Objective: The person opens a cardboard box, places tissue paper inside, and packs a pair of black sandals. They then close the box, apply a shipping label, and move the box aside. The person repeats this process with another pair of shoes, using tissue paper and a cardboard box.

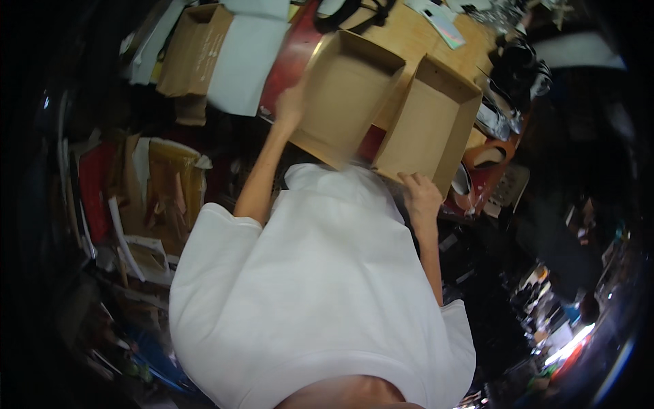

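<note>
Cardboard box point(430, 128) has the right hand point(422, 195) curled over its edge.

Legible text: none. Faint pale print point(212, 60) on brown cardboard box point(185, 60), upper left; too small to read.

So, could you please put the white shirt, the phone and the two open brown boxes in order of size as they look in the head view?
1. White shirt, helped by nearness to the camera
2. Left box and right box: too alike to rank
3. Phone
</note>
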Demonstrator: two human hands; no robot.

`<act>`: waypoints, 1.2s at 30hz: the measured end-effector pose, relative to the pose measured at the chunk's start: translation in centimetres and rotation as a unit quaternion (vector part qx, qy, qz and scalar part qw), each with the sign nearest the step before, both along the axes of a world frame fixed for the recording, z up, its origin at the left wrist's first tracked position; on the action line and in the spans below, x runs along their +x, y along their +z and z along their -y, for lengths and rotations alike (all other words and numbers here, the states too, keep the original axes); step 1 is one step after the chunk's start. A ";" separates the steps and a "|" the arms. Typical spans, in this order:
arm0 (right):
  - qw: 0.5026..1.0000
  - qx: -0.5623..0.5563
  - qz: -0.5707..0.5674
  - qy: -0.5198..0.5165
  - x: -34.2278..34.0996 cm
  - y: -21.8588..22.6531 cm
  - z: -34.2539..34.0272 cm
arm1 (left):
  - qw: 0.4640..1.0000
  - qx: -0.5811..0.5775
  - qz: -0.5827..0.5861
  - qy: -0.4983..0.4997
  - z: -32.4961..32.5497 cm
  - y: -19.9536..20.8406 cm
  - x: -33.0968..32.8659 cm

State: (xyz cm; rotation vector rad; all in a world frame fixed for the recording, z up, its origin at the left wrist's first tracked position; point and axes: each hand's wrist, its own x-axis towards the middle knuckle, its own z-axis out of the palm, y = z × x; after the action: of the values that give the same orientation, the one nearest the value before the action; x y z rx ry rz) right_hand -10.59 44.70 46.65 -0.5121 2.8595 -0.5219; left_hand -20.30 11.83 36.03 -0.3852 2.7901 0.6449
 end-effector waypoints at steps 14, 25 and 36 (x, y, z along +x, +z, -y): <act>0.988 -0.026 0.153 0.002 -3.0 -6.0 1.2 | 0.976 -0.035 0.193 0.094 10.9 -7.0 0.9; 0.988 -0.088 0.081 -0.099 -4.5 -1.6 7.7 | 0.991 -0.023 0.027 0.127 16.3 -11.4 1.3; 0.979 -0.171 0.032 -0.103 -6.9 -0.8 13.9 | 0.989 0.100 -0.051 0.098 19.6 -5.1 -5.6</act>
State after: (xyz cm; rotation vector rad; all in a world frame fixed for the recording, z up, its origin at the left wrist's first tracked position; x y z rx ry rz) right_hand -17.52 30.79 45.85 -0.2400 2.7854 -1.0565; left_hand -25.92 -7.79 30.93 -0.6045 2.7694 1.0048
